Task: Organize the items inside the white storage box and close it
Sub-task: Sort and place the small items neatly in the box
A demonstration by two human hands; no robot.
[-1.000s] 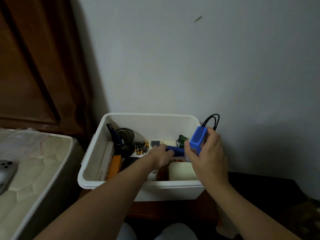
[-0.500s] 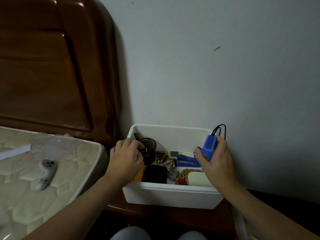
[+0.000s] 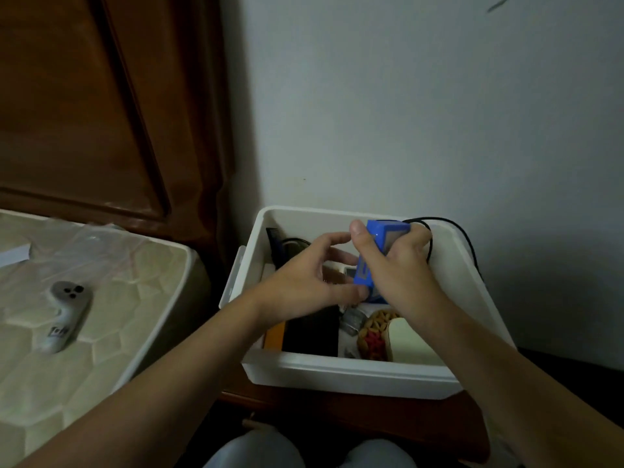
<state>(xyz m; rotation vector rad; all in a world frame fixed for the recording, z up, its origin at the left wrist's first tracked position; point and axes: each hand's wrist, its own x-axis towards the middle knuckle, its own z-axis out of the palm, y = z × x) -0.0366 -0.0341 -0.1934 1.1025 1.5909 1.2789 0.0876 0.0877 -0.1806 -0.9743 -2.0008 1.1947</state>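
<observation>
The white storage box [image 3: 351,374] stands open on a dark wooden nightstand against the wall. My right hand [image 3: 395,268] grips a blue box-shaped device [image 3: 380,241] above the middle of the box; its black cable [image 3: 462,238] loops over the box's right rim. My left hand [image 3: 304,282] hovers beside it with fingers spread, thumb touching the device's lower end. Inside lie a black comb [image 3: 274,246], a black case [image 3: 312,332], an orange item [image 3: 274,336], a woven red-and-tan piece [image 3: 373,336] and a cream container [image 3: 408,342]. No lid is visible.
A mattress [image 3: 101,315] lies to the left with a grey handheld controller [image 3: 64,315] on it. A dark wooden headboard [image 3: 101,113] rises behind it. The grey wall is right behind the box. My knees show at the bottom edge.
My left hand came off the box's left side and moved right to the blue device. My right hand lifted the device toward the box's middle. The camera moved closer.
</observation>
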